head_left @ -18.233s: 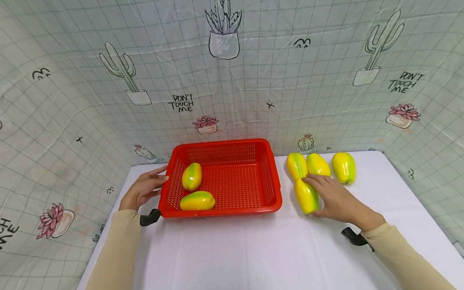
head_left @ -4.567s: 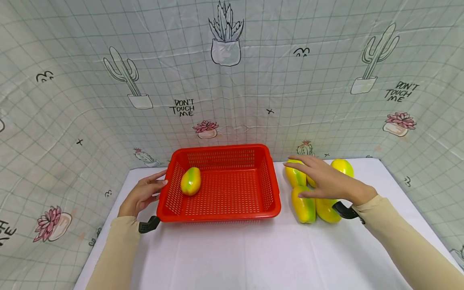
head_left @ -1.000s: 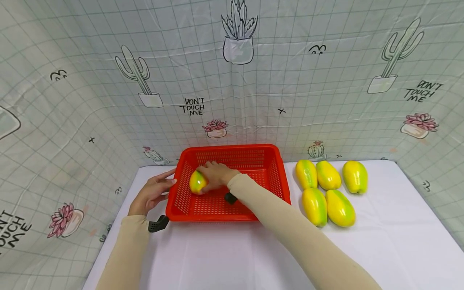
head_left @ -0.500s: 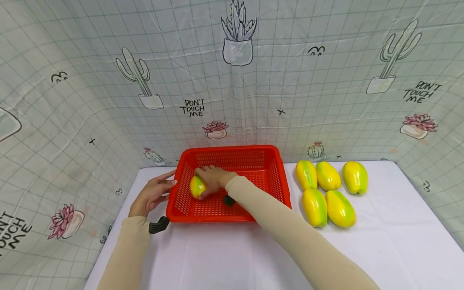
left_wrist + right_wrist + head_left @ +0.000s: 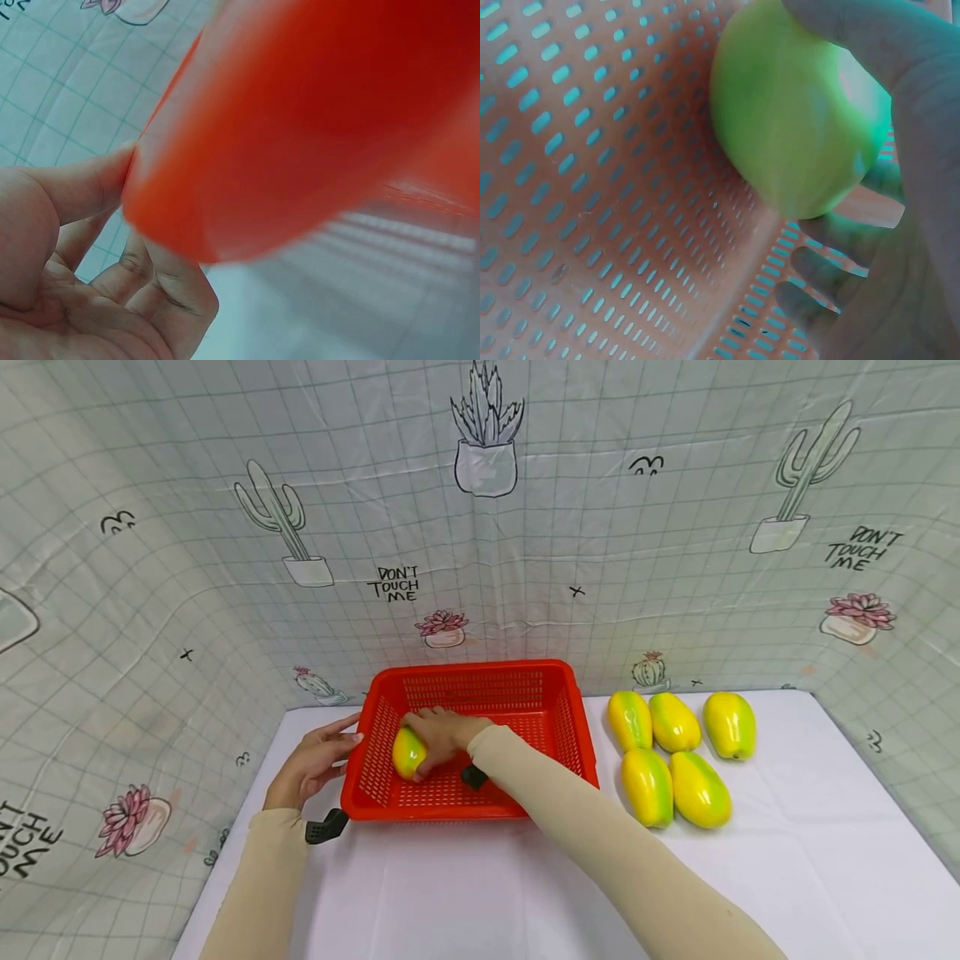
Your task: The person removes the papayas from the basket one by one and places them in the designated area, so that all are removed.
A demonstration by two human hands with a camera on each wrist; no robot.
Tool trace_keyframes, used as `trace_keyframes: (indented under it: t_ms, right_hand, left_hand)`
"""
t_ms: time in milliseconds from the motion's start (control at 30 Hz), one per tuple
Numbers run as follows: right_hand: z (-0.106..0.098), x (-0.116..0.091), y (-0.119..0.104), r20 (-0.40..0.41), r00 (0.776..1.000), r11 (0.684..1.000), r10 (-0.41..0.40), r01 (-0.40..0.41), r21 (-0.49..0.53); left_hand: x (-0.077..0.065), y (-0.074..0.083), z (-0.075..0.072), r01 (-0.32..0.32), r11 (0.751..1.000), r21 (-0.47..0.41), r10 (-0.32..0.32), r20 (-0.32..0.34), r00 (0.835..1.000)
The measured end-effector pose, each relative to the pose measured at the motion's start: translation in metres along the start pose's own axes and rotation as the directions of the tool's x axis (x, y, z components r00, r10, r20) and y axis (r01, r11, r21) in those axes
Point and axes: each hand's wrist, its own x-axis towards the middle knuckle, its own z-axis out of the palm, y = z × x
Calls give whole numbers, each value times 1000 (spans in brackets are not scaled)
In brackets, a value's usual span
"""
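In the head view, a red plastic basket (image 5: pixel 465 811) with slotted walls stands on the table. My left hand (image 5: pixel 309 766) grips its left rim, thumb on the edge and fingers below, as the left wrist view shows. Inside the basket, near its left wall, lies a yellow-green papaya (image 5: pixel 407 753). My right hand (image 5: pixel 442 737) reaches over the near rim and holds this papaya between thumb and fingers. In the right wrist view the papaya (image 5: pixel 795 112) sits close to the slotted wall, and some fingertips (image 5: pixel 802 300) stand free of it.
Several more papayas lie on the white table right of the basket: two in front (image 5: pixel 648 787), two behind, and one papaya (image 5: pixel 730 725) apart at the right. A patterned cloth (image 5: pixel 525 543) hangs behind and along both sides.
Earlier, two papayas lay in the basket; the nearer one is now among those on the table. My right hand has moved from there into the basket, and its papaya has shifted slightly nearer.
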Motion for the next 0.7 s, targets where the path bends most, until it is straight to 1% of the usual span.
trace_keyframes:
  t_ms: [200,333,533,700]
  right_hand:
    - [0,-6,-3,4,1000,999,-15,16,-39]
    - [-6,-15,-1,2,1000,997,-16,16,-77]
    - [-15,-30,13,-27,999,994,-23,20,-105]
    - [-20,-46,24,-69,997,992,-26,17,-129]
  left_hand:
    - [0,0,-1,-6,1000,-12,6,-4,1000]
    - [1,1,0,-10,1000,-16,10,-1,1000]
    - [-1,1,0,-19,1000,7,19,21,1000]
    - [-3,0,0,-19,1000,17,18,19,1000]
